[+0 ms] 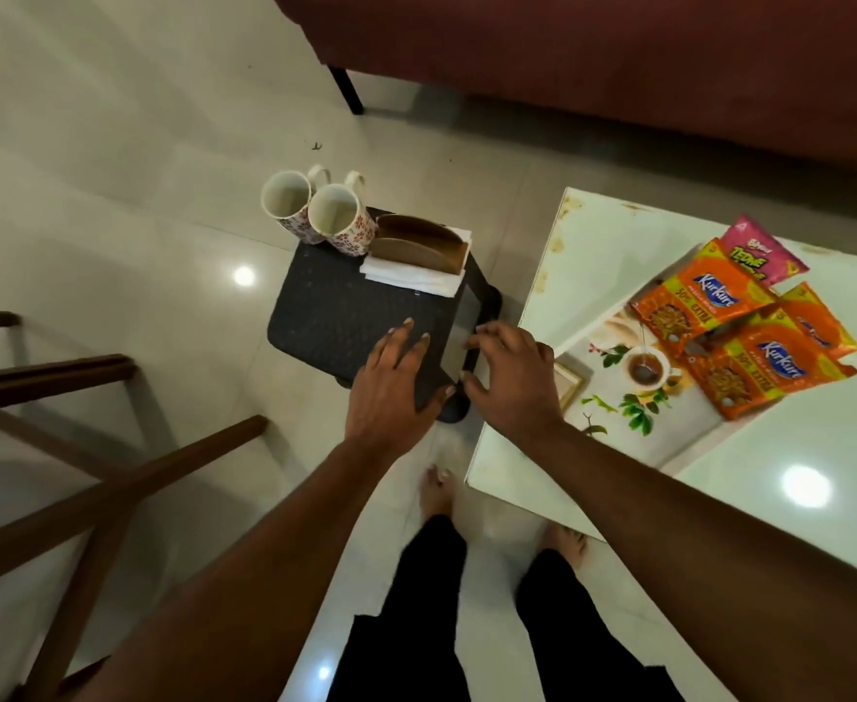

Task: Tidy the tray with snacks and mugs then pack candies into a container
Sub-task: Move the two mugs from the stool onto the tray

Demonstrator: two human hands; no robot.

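Note:
Two floral white mugs (314, 210) stand side by side at the far corner of a black stool (335, 306). Beside them is a wooden napkin holder (418, 245) on white tissues. My left hand (396, 382) lies flat on the stool's near right part, fingers spread. My right hand (512, 377) hovers at the stool's right edge with curled fingers touching the rim, holding nothing. On the white table (796, 473) to the right, a printed tray (613, 397) carries several orange snack packets (750, 357) and a pink packet (760, 250).
A dark red sofa (619, 68) with a black leg fills the top. Wooden chair rails (112, 478) cross the left side. My bare feet (436, 494) and black trousers stand on the glossy tiled floor between stool and table.

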